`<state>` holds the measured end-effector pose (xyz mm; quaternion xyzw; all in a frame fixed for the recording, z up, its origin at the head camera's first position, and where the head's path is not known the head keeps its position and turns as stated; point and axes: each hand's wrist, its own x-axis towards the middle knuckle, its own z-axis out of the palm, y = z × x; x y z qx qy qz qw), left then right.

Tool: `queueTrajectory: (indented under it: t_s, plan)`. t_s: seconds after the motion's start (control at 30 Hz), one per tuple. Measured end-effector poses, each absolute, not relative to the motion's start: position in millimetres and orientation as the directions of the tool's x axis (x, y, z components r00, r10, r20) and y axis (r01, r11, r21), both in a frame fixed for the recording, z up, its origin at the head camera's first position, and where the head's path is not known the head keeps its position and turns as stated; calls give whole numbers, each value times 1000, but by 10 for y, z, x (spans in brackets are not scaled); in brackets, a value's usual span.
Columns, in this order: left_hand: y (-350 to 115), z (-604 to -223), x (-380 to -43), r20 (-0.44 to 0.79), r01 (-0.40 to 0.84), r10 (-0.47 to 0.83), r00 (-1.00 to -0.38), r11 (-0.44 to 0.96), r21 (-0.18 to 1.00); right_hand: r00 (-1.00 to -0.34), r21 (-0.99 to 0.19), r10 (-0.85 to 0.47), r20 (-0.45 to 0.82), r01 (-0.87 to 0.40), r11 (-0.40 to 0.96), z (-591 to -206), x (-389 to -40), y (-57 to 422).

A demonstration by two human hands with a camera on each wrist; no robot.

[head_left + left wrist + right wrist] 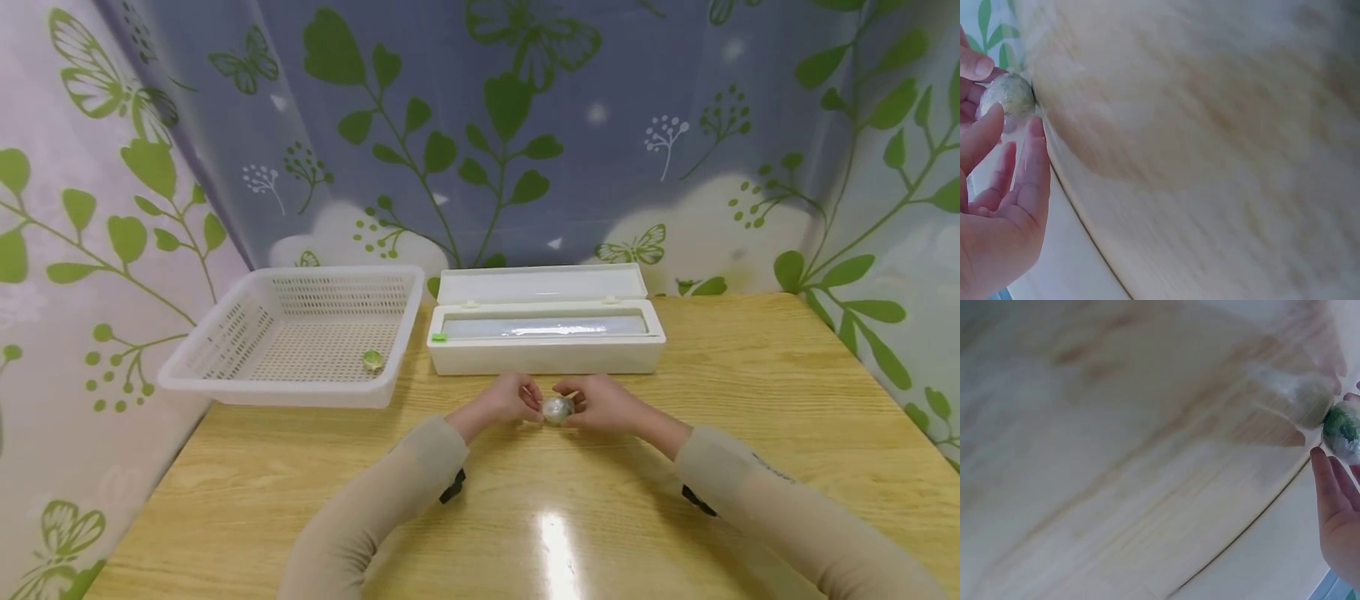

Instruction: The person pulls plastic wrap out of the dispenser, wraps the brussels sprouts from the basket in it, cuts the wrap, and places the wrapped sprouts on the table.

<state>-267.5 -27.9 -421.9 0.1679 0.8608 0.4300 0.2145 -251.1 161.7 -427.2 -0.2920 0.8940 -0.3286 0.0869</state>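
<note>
Ball — glossy, greenish, seemingly film-wrapped

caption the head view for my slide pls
Two hands flank a small wrapped ball before an open white box.

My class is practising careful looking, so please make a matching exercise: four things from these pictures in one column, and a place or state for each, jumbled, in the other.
Things
1. Film-wrapped ball
2. Small green vegetable
3. White cling-film dispenser
4. Plastic basket

Places and states
A. Lid standing open
B. Between the left hand and the right hand
C. Slotted sides, standing to the left of the dispenser
D. Lying inside the basket, towards its near right corner

Right pairs: 1-B, 2-D, 3-A, 4-C
</note>
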Motion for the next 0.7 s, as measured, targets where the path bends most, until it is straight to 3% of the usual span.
queueTrajectory:
  t_s: [0.37, 0.7]
  plan:
    - [-319, -4188, -2688, -244, 114, 514, -823, 569, 814, -814, -608, -578, 64, -491, 624, -4290, -2502, 1572]
    - [-487, -4112, -2686, -128, 226, 551, -824, 528, 819, -840, -627, -540, 56, -450, 636, -4211, -2469, 1680]
